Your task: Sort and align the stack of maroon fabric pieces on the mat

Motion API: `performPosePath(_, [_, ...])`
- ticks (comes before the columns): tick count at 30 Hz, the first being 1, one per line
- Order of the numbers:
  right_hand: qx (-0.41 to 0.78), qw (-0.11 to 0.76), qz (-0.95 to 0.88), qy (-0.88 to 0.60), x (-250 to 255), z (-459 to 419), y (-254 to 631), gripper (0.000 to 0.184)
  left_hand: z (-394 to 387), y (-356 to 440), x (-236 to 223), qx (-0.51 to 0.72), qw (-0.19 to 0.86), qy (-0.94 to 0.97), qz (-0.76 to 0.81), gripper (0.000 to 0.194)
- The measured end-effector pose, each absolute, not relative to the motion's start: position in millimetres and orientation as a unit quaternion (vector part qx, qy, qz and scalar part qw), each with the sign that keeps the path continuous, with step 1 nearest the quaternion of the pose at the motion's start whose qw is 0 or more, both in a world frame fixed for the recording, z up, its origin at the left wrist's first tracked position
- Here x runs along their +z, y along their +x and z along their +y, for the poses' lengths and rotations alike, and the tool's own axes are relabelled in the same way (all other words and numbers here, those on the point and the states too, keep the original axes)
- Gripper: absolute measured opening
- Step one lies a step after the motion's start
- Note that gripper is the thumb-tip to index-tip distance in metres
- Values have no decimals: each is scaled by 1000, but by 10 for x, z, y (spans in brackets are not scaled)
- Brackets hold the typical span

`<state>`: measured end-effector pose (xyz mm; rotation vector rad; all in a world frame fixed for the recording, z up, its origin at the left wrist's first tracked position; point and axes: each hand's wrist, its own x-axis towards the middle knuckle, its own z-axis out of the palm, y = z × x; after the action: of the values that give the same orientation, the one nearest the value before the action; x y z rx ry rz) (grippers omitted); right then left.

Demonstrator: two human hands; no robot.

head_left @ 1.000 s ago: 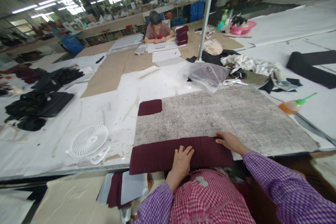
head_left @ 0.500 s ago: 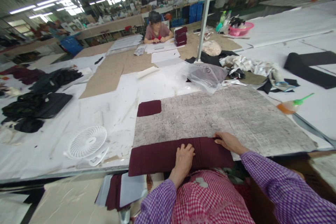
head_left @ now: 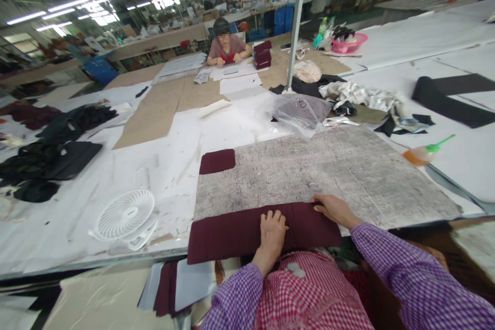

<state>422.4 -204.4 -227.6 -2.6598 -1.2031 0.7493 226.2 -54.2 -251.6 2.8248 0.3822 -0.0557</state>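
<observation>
A long strip of folded maroon cloth (head_left: 228, 237) lies along the table's front edge, its near side reaching slightly over that edge. My left hand (head_left: 272, 236) rests on top of the strip near its middle, fingers apart and a little bent. At the strip's far right edge, my right hand (head_left: 333, 209) pinches the cloth between thumb and fingers. Beneath the strip is a scratched grey board (head_left: 278, 178). A smaller maroon cloth piece (head_left: 217, 161) lies at the board's left far corner, apart from both hands.
Left of the board lies a white fan (head_left: 127, 214). A bottle with a green spout (head_left: 423, 153) lies to the right. Beyond the board are a clear plastic bag (head_left: 299, 111) and a metal post (head_left: 296, 26). Across the table sits a person (head_left: 227, 46) near stacked maroon pieces (head_left: 262, 55).
The whole view has shifted slightly. My hands keep nearly the same places on the cloth, and the fine creases near my left hand look smoother. The person opposite has raised their head a little.
</observation>
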Motion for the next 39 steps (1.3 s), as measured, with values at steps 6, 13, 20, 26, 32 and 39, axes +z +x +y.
performPosePath(6, [242,82,-393,-883,-2316,-2077,4232,23,-554,2241,-2619,38,162,985,44,25])
performPosePath(13, [228,107,-372,-893,-2388,-2136,4209,24,-533,2225,-2686,51,183,981,36,23])
performPosePath(20, [230,126,-358,-896,-2464,-2214,4231,24,-538,2211,-2671,49,196,978,44,25])
performPosePath(26, [237,129,-361,-893,-2467,-2237,4237,23,-548,2205,-2651,47,203,977,52,25])
performPosePath(32, [234,140,-363,-891,-2447,-2241,4235,23,-555,2211,-2656,40,209,976,55,25])
performPosePath(39, [229,145,-354,-895,-2462,-2283,4285,23,-550,2220,-2638,39,221,973,57,25])
